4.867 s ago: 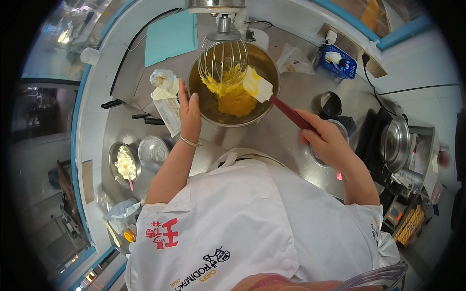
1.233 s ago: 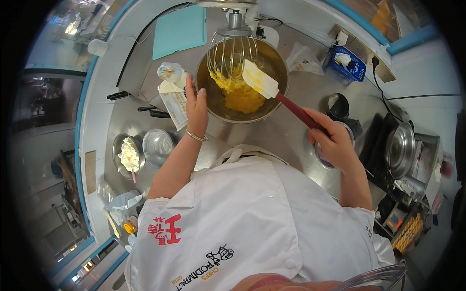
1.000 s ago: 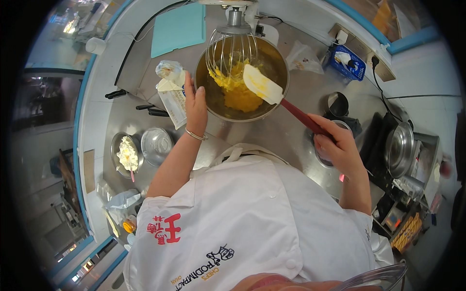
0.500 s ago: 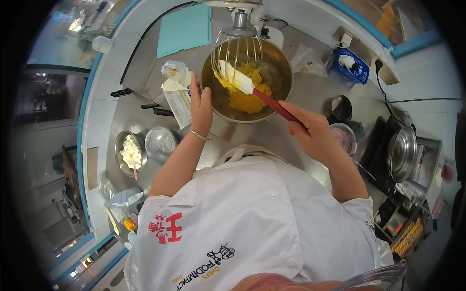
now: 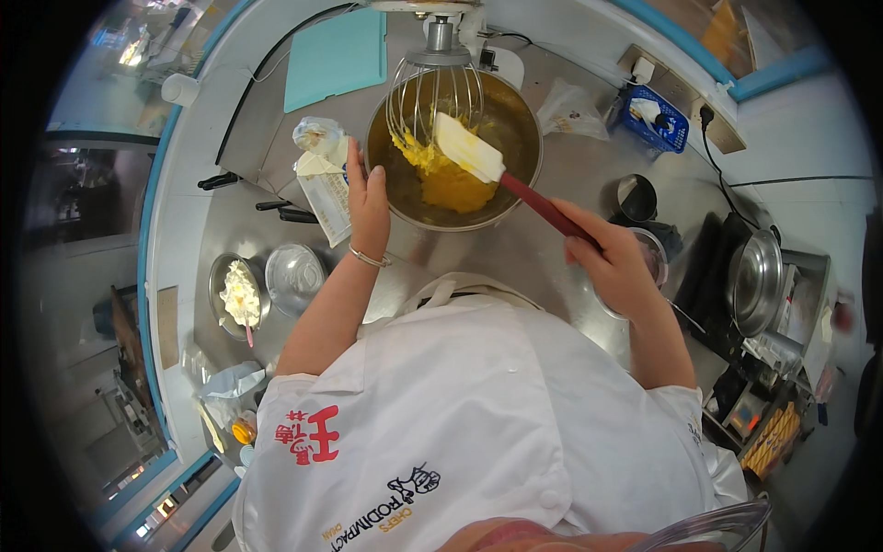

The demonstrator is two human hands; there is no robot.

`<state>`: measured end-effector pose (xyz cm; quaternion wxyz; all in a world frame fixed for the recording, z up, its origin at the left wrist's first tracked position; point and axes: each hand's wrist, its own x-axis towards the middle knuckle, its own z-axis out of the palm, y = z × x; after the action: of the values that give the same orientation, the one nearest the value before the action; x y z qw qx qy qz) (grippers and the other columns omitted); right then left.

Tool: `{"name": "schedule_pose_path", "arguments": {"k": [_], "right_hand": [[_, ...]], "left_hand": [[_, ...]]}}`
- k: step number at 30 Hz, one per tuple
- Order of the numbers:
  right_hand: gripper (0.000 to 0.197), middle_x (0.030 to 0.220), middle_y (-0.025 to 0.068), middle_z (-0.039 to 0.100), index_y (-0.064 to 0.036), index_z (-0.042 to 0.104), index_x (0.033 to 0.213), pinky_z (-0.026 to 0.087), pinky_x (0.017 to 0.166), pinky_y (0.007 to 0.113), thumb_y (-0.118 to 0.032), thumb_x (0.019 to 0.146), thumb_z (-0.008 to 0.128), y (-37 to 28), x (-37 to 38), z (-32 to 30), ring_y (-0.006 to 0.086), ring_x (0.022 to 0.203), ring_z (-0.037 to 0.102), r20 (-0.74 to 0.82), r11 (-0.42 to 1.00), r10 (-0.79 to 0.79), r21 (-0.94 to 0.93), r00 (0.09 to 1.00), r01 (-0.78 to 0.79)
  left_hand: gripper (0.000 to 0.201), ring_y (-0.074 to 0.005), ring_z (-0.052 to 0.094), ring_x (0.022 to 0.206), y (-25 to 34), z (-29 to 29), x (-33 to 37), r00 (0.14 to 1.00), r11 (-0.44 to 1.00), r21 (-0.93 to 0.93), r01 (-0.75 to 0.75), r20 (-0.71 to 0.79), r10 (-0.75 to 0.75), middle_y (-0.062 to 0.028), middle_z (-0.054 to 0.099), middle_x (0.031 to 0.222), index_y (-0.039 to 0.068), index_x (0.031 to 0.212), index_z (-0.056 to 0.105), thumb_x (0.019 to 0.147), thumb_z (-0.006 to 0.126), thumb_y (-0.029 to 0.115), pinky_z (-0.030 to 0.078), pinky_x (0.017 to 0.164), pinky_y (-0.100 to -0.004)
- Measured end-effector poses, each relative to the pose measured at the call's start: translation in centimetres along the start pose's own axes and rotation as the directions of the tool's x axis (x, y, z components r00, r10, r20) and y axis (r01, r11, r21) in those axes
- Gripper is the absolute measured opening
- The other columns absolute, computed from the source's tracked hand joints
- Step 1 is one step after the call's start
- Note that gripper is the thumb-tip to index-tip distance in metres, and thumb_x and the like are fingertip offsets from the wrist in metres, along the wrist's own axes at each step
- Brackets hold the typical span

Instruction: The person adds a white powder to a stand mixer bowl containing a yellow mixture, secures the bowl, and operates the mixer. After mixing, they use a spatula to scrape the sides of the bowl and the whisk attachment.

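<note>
My right hand (image 5: 602,258) is closed round the red handle of a spatula (image 5: 471,152). Its broad white blade is over the metal mixing bowl (image 5: 526,120), beside the wire whisk (image 5: 440,92) of a stand mixer. Thick yellow batter (image 5: 460,189) lies in the bowl and clings to the lower whisk wires. My left hand (image 5: 369,212) rests against the bowl's left outer side, fingers stretched out and the thumb near the rim. Just left of that hand lies an opened paper packet (image 5: 324,202).
A metal bowl of pale cream (image 5: 241,294) and a clear bowl (image 5: 296,278) stand at the left. Behind them lies a turquoise board (image 5: 336,60). At the right are a blue basket (image 5: 658,120), a metal cup (image 5: 635,198) and a metal pan (image 5: 756,283).
The spatula has lifted away from the whisk, toward the right and nearer to me. The left hand stays on the bowl. The whole view has shifted slightly.
</note>
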<state>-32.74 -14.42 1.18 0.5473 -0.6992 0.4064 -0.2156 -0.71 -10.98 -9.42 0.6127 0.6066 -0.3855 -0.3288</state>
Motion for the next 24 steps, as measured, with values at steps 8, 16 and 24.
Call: {"name": "schedule_pose_path", "arguments": {"k": [8,16,24], "right_hand": [[0.048,0.083,0.003,0.057,-0.0071,0.049,0.135,0.043,0.066,0.023,0.003,0.088,0.048,0.1,3.9,4.2,0.0092,0.073,0.052,0.015,0.996,0.062,0.056,0.998,-0.062],[0.048,0.079,0.0013,0.056,-0.006,0.049,0.135,0.038,0.059,0.02,0.004,0.088,0.046,0.1,1.0,2.4,0.0056,0.065,0.047,0.04,0.989,0.01,0.148,0.999,-0.016],[0.048,0.076,0.0004,0.056,-0.0021,0.048,0.135,0.033,0.054,0.018,0.004,0.087,0.046,-1.7,-1.9,-0.6,0.0027,0.06,0.042,0.122,0.96,0.117,0.24,0.986,-0.143]], "left_hand": [[0.06,-0.0232,0.031,0.134,0.9,0.0,0.0,1.0,1.0,0.009,0.008,0.019,-0.008,-0.0175,0.029,0.146,0.002,0.149,0.017,0.094,0.041,0.007,0.025,0.109,-0.0316],[0.06,-0.0246,0.028,0.136,0.4,0.2,-0.1,1.0,0.999,0.042,0.001,0.0,-0.001,-0.0173,0.025,0.148,0.002,0.148,0.016,0.094,0.041,0.008,0.023,0.11,-0.0322],[0.061,-0.0246,0.027,0.137,0.3,-0.1,-0.2,0.998,0.995,0.08,-0.068,0.011,0.067,-0.0175,0.024,0.149,0.002,0.149,0.015,0.094,0.041,0.009,0.023,0.11,-0.0325]]}}
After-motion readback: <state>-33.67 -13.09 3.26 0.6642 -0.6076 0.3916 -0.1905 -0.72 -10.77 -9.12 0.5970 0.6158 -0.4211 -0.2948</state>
